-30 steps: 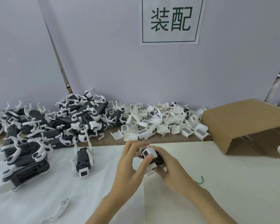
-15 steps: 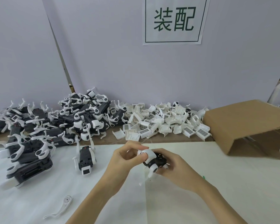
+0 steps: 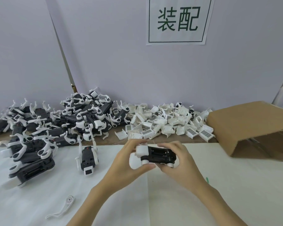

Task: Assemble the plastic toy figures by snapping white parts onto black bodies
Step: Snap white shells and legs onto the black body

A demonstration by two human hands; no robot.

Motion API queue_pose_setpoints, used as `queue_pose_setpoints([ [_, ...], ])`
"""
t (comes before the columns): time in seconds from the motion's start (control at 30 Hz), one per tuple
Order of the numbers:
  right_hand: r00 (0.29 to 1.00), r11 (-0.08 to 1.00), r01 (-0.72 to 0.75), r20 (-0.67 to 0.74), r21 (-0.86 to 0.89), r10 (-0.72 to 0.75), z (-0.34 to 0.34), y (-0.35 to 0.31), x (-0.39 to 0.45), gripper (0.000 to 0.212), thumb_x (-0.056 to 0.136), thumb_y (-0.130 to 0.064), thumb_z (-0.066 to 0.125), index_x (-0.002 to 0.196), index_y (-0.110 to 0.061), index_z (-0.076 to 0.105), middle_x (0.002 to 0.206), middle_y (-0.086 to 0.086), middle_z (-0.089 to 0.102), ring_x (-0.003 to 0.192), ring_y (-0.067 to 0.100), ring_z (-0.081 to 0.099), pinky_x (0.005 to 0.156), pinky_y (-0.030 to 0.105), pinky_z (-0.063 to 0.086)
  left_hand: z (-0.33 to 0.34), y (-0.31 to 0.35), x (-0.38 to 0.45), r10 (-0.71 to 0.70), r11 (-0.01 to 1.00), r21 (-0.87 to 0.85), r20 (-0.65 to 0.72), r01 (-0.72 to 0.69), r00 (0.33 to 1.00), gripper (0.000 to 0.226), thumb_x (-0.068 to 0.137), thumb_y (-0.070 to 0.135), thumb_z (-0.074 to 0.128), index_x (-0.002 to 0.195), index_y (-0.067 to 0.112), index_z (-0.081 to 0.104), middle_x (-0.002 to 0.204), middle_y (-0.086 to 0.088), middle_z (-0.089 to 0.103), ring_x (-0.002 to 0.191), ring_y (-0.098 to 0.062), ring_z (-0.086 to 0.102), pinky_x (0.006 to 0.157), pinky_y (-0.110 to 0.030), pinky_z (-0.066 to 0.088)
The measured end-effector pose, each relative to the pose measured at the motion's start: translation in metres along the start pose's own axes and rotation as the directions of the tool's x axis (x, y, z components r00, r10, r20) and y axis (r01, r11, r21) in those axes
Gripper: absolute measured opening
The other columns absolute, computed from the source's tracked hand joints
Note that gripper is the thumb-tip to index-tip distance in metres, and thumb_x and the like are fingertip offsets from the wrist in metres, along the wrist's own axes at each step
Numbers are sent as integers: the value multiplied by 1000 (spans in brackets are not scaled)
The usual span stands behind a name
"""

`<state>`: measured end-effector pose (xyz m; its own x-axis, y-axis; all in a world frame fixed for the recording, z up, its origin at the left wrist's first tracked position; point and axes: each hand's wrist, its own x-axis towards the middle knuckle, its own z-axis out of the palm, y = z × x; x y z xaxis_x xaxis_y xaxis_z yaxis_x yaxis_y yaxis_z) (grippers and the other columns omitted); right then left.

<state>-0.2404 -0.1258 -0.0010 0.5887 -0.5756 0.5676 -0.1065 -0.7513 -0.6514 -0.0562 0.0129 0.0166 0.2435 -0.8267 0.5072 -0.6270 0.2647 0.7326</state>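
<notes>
You have both hands up over the middle of the worktop (image 3: pixel 235 201), and between them sits the black body (image 3: pixel 160 155), lying lengthwise and held clear of the white sheet; your left hand (image 3: pixel 127 165) curls round its left end, thumb below and fingers above, grasping the white part (image 3: pixel 141 150) that caps that end; your right hand (image 3: pixel 180 162) wraps the other end, fingers over the top, thumb under, so its grip is clenched on the body too; small white wheels show under the body near your right thumb.

Toward the left edge a heap of assembled figures (image 3: pixel 59 124) spreads back to the rear of the worktop, black bodies with white limbs sticking up; one finished figure (image 3: pixel 87 158) stands apart from the heap, just left of your left hand; along the rear edge, centre to right, lies the pile of loose white parts (image 3: pixel 167 124), many with barcode labels; at the right rear corner a cardboard box (image 3: pixel 252 126) rests tipped, its opening facing the right edge; near the front left a single white limb piece (image 3: pixel 63 207) lies flat on the sheet; a small green scrap (image 3: pixel 207 180) lies right of your right wrist; a paper sign (image 3: pixel 178 20) hangs on the wall behind.
</notes>
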Motion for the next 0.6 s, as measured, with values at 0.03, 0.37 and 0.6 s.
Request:
queue_pose_setpoints([
  [0.03, 1000, 1000, 3, 10, -18, -3, -2, 0, 1, 65, 75, -28, 91, 132, -39, 61, 120, -21, 54, 118, 10, 55, 97, 16, 43, -1, -4, 1, -22, 1000, -9, 1, 22, 1000, 70, 79, 51, 87, 140, 41, 53, 131, 19, 65, 126, -13, 63, 103, -18, 46],
  [0.37, 973, 940, 232, 55, -251, -225, -18, -3, 4, 79, 85, -35, 84, 153, -29, 45, 144, -20, 47, 138, 3, 43, 112, 20, 39, -8, -23, -1, 418, 786, 519, -46, -336, 907, 63, 88, 36, 84, 141, 9, 62, 141, 2, 63, 129, -13, 62, 109, -24, 48],
  [0.6, 984, 974, -153, 119, 169, 134, -3, -14, 3, 48, 99, -60, 54, 145, -50, 42, 123, -29, 62, 123, 2, 59, 102, 19, 44, 13, -8, -7, -246, 921, -334, -103, 199, 964, 34, 96, 56, 65, 126, 41, 59, 97, 5, 71, 88, -12, 68, 80, -17, 52],
])
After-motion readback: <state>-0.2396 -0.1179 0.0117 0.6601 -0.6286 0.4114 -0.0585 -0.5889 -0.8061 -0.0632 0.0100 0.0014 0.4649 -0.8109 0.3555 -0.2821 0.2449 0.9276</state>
